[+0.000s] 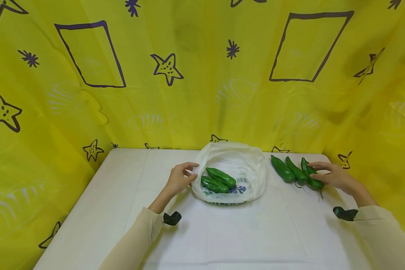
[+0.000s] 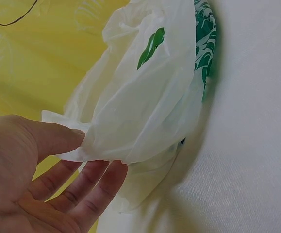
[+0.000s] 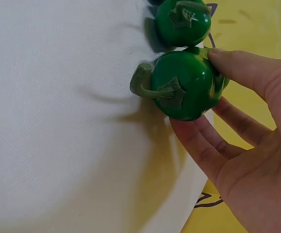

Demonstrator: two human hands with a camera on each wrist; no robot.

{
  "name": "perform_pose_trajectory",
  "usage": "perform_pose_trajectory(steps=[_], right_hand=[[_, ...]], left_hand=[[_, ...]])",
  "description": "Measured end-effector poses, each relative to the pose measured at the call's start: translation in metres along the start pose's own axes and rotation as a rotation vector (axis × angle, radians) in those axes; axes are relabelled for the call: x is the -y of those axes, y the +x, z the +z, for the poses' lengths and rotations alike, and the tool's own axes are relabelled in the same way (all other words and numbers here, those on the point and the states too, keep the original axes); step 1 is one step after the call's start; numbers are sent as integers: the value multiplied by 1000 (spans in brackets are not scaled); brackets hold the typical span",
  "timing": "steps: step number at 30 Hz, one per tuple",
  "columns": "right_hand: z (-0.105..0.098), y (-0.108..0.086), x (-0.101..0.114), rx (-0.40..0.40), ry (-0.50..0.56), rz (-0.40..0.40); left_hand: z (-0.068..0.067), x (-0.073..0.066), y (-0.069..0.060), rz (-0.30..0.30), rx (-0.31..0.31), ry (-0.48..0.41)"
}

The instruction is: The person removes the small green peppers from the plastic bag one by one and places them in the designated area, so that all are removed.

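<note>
At the left side of a white plastic bag (image 1: 261, 172), my left hand (image 1: 179, 179) pinches its rim between thumb and fingers; the left wrist view shows the bag's film (image 2: 135, 107) under the thumb. Two green peppers (image 1: 221, 177) lie inside the open bag, side by side. To the right, three more peppers lie in a slanted row on the table. My right hand (image 1: 337, 177) grips the rightmost green pepper (image 3: 179, 82), thumb on one side and fingers on the other. Its curved stem (image 3: 141, 80) points away from the palm.
The left (image 1: 282, 169) and middle peppers (image 1: 296, 171) of the row lie close beside the held one. A white-covered table (image 1: 256, 236) carries everything. Yellow patterned curtain (image 1: 199, 105) hangs behind and at both sides. Dark devices (image 1: 172, 218) sit at both wrists.
</note>
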State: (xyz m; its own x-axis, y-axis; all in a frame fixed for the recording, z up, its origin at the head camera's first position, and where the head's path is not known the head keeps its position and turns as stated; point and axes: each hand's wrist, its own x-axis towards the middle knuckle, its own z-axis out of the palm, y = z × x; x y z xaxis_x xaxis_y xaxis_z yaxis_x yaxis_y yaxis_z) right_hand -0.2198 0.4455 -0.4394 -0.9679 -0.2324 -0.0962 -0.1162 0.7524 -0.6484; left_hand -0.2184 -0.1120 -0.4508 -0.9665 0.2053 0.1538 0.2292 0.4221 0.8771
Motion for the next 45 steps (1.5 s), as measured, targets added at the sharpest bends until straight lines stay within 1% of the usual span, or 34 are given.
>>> perform_pose_trajectory(steps=[4,9,18,36,45], right_hand=[[3,0,2,2,-9,0],[4,1,3,15,-19,0],[6,3,2,34,-2,0],[7,6,1,40,4,5],[1,6,3,77,27,20]], left_hand=[[1,0,0,1,-2,-5],[2,1,0,-18,-8,-7],[2,1,0,-31,-11,-4],[1,0,0,-33,-14,3],[0,0,1,-22,-6,-1]])
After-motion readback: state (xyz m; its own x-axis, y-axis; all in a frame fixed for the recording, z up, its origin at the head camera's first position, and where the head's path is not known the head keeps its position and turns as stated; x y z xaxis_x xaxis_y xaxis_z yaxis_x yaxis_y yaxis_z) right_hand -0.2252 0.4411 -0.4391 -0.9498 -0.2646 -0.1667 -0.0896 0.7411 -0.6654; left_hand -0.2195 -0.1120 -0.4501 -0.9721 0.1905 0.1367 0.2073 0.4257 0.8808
